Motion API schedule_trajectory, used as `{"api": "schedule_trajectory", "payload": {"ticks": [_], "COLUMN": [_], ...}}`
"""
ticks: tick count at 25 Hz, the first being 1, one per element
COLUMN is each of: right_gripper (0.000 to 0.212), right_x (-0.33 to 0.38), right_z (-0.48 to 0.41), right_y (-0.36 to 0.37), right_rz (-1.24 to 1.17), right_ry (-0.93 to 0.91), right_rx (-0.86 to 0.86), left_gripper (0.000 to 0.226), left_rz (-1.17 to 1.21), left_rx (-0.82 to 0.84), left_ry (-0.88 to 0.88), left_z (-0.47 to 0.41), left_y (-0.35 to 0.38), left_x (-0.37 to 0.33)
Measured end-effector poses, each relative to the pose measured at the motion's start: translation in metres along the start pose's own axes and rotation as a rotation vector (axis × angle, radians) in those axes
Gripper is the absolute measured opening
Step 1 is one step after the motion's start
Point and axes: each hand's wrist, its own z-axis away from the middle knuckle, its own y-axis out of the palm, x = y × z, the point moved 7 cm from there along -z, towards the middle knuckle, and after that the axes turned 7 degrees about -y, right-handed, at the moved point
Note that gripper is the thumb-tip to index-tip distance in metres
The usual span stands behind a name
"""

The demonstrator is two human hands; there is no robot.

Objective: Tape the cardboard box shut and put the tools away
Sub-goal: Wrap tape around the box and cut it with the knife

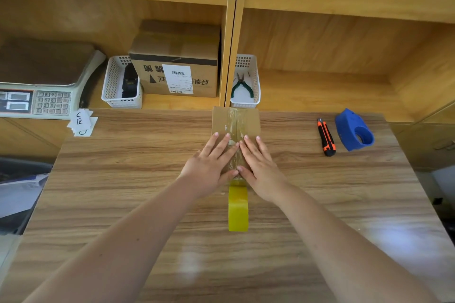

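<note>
At the far middle of the bench [123, 179], hard against its back edge, the small cardboard box [221, 122] lies flat with a strip of clear tape [235, 120] along its centre seam. Both hands rest palm-down on its near half: the left hand [211, 162] just left of the seam, the right hand [258, 165] just right of it, fingers spread and flat, grasping nothing, only pressing. The yellow tape roll [238, 208] stands on edge just behind the wrists, seemingly joined to the box by the uncut strip, though the thumbs hide the join.

The step looks like smoothing the tape down. To do it well, I would sweep the fingertips outward from the seam toward each long edge, pushing bubbles ahead, and rub firmly near the box's end where tape tends to lift. Keeping one palm down should stop the light box from sliding when the strip is cut.

Open wood lies to the left and in front, so the elbows have room. To the right, well apart, lie the orange-and-black utility knife [326, 139] and the blue tape dispenser [354, 130], an easy reach with nothing between. Behind the box, a white basket holding pliers [256, 76] sits close on the shelf, leaving no room to push the box farther back.
</note>
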Motion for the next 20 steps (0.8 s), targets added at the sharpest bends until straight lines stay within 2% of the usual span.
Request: {"api": "schedule_trajectory", "payload": {"ticks": [3, 8, 20], "right_gripper": [0.067, 0.066, 0.064], "right_x": [0.002, -0.004, -0.012], "right_z": [0.001, -0.001, -0.006], "right_y": [-0.001, -0.01, -0.018], "right_rz": [-0.034, -0.078, 0.049], "right_ry": [0.014, -0.006, -0.099], "right_rx": [-0.033, -0.082, -0.013], "left_gripper": [0.074, 0.072, 0.075], "left_rz": [-0.009, 0.031, 0.024], "left_rx": [-0.016, -0.071, -0.098], "left_ry": [0.023, -0.041, -0.13], "left_z": [-0.003, 0.002, 0.0], "left_y": [0.001, 0.0, 0.006], "left_x": [0.001, 0.0, -0.007]}}
